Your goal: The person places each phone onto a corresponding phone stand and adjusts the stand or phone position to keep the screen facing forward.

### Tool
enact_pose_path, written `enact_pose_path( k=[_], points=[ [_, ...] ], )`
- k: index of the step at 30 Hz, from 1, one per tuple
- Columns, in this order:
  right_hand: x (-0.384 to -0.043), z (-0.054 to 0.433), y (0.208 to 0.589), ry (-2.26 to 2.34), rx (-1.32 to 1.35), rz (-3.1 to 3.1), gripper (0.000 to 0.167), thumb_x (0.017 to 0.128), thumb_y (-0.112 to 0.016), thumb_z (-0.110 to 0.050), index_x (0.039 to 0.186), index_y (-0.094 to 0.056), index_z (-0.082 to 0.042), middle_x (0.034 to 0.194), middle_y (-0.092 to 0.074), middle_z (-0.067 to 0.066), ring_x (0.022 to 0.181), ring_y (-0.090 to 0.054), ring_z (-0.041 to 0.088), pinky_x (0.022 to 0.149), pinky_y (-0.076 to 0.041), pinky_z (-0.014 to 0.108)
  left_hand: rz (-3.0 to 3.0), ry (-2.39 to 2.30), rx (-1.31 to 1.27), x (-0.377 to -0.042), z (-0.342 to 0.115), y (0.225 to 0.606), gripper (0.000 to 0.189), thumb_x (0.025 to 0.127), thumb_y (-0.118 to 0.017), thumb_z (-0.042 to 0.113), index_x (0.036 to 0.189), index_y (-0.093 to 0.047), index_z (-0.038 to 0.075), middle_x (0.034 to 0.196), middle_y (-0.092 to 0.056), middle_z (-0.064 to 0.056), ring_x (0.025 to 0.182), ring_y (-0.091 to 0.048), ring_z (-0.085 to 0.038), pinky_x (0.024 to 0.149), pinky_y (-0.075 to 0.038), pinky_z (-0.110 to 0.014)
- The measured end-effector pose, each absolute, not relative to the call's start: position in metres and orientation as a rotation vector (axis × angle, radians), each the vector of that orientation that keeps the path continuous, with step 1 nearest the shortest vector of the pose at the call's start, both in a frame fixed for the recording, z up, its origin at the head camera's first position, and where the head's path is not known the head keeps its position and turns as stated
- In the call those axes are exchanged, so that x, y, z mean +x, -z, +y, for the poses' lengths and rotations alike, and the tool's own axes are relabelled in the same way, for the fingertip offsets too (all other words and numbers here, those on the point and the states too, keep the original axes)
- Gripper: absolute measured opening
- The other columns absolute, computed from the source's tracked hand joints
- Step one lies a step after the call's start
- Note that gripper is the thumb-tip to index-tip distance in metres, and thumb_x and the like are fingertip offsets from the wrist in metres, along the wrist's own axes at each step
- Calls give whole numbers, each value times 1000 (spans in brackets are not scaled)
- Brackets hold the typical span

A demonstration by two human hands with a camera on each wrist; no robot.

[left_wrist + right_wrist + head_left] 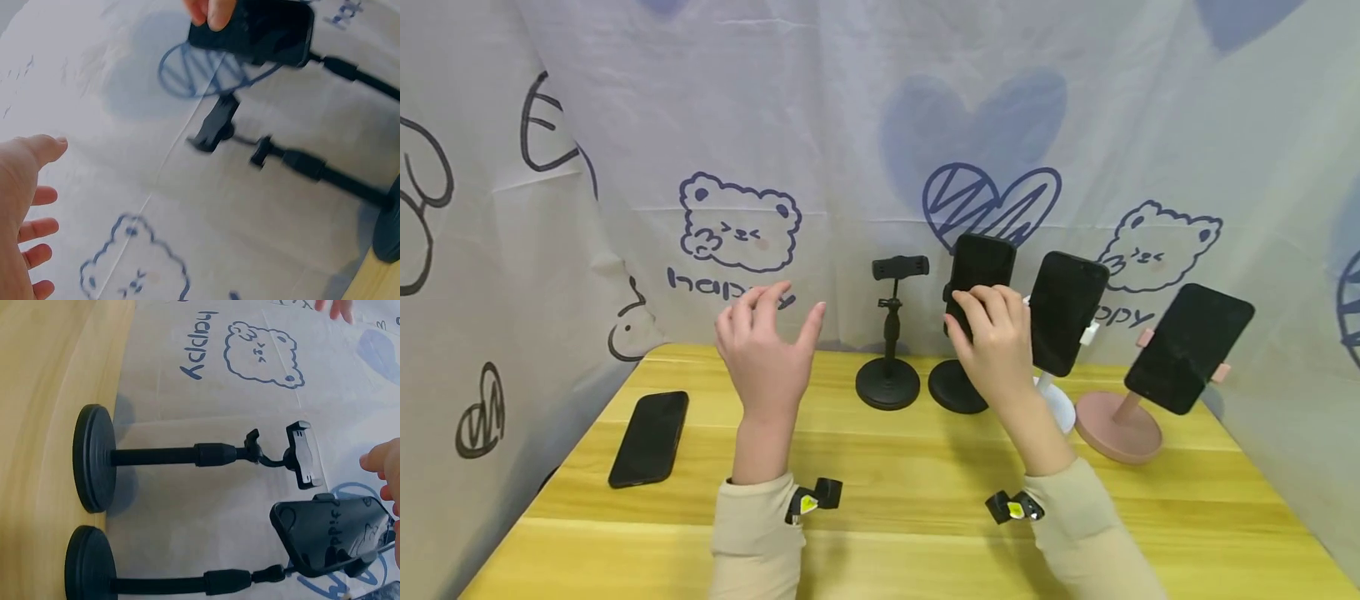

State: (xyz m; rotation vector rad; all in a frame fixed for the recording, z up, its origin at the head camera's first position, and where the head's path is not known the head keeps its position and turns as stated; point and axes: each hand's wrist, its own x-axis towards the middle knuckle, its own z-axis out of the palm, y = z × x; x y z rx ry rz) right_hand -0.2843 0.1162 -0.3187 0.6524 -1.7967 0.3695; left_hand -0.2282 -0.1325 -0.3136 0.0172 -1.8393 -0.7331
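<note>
My left hand (767, 354) is raised over the table with its fingers spread and nothing in it. Just right of it stands an unoccupied black phone stand (891, 333), its clamp (303, 455) bare. My right hand (996, 337) is at a black phone (334, 534) clamped sideways-tilted in a second black stand (187, 584). In the head view its fingers overlap that phone's screen; in the right wrist view the thumb (375, 459) stands off the phone, fingertips close to its upper end. Part of this phone is hidden behind the hand.
On the right, a white stand (1058, 407) holds a phone (1067, 312), and a pink stand (1118, 429) holds another phone (1191, 348). A loose black phone (650, 439) lies flat on the wooden table (895, 542) at the left. A printed cloth (850, 125) hangs close behind.
</note>
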Motion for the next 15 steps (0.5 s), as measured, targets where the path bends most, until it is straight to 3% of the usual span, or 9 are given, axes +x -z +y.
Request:
enact_pose_path(
  k=[8, 15],
  points=[
    [-294, 106, 310, -342, 688, -1833, 29, 84, -75, -16, 108, -69, -2, 105, -63, 18, 104, -51, 35, 87, -43, 48, -1777, 762, 231, -225, -166, 316, 47, 85, -73, 43, 115, -68, 8, 119, -61, -17, 115, -48, -41, 99, -34, -55],
    [-305, 102, 306, -307, 735, -1832, 31, 83, -77, -16, 110, -69, -3, 106, -63, 18, 105, -52, 35, 85, -43, 48, -1711, 717, 434, -223, -192, 324, 53, 87, -66, 53, 117, -67, 10, 119, -61, -17, 113, -48, -42, 94, -35, -56]
  ],
)
